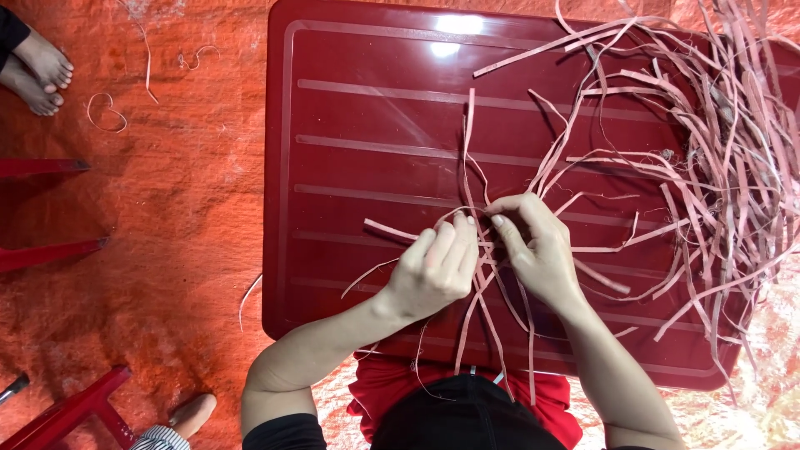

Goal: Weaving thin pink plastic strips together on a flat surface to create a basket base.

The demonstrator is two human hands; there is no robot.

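My left hand (pixel 433 267) and my right hand (pixel 533 246) meet over the middle of a dark red plastic table (pixel 358 125). Both pinch a small bunch of thin pink strips (pixel 487 308) whose ends trail down toward my lap and fan up past my fingers. My fingertips touch where the strips cross. A big tangled heap of the same pink strips (pixel 717 142) lies on the right part of the table, some strands reaching to my right hand.
The table stands on an orange tarpaulin (pixel 167 233) with a few stray strips. Another person's bare feet (pixel 37 71) show at the top left, another foot (pixel 192 412) at the bottom left. Red stool legs (pixel 50 250) jut in from the left.
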